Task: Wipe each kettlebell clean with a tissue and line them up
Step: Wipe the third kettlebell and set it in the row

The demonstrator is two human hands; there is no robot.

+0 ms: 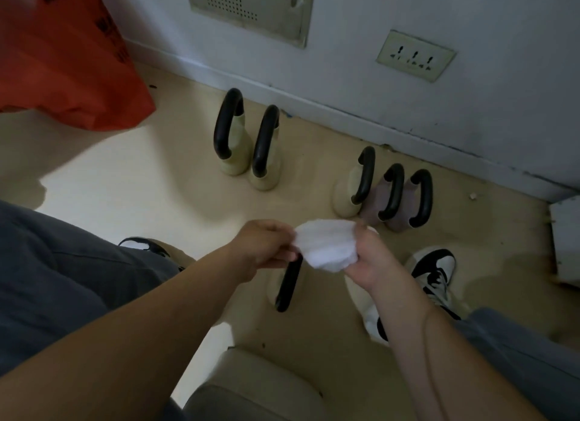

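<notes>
Nearest us, our left hand (263, 245) and right hand (367, 263) each pinch an edge of the tissue (326, 246), holding it spread between them. Just under it the near kettlebell (287, 284), cream with a black handle, stands on the floor (125, 176) between our shoes (434, 270). Nothing touches it, so we judge it the one to wipe next.

Farther off, by the wall (345, 59), a cream pair (238, 157) stands side by side. Well apart to the right a trio (390, 191), one cream and two mauve, stands packed close. We judge the line unfinished: two groups with a gap, and one bell out. Which are clean we cannot tell.

The orange bag (62, 53) at far left hides its contents.
</notes>
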